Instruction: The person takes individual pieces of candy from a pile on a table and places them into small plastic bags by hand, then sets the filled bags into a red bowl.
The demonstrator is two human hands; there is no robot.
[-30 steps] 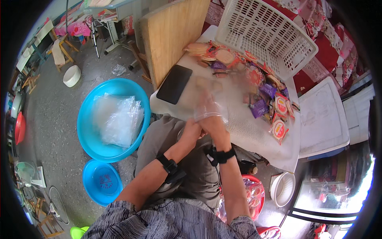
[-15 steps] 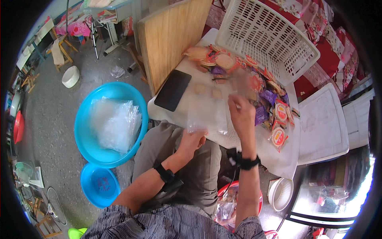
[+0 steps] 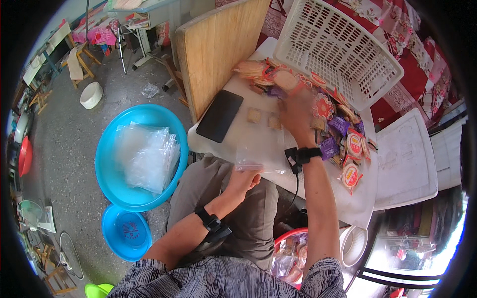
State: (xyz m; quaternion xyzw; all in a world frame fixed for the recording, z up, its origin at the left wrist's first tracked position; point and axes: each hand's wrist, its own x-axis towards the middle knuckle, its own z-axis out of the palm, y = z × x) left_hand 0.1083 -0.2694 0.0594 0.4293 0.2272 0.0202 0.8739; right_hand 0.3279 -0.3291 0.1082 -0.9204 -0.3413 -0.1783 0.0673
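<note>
My left hand (image 3: 244,181) is closed on the near edge of a clear plastic bag (image 3: 253,155), which lies flat over the front of the white table (image 3: 330,181). Two small square biscuits, a left one (image 3: 254,115) and a right one (image 3: 274,122), show at the bag's far end; I cannot tell whether they are inside it. Farther forward, my right hand (image 3: 298,115) reaches to the near side of a heap of wrapped snacks (image 3: 285,79). Motion smears its fingers. Purple packets (image 3: 340,125) and round red-and-white wrapped biscuits (image 3: 350,175) lie right of that hand.
A black phone (image 3: 219,115) lies left of the bag, beside an upright wooden board (image 3: 218,47). A white plastic basket (image 3: 343,54) tilts behind the heap. On the floor at left, a blue basin (image 3: 105,184) holds clear bags, with a smaller blue basin (image 3: 112,243) nearby.
My right hand has moved forward from above the bag to the snack heap. My left hand stays at the bag's near edge, and the bag's far part has settled lower.
</note>
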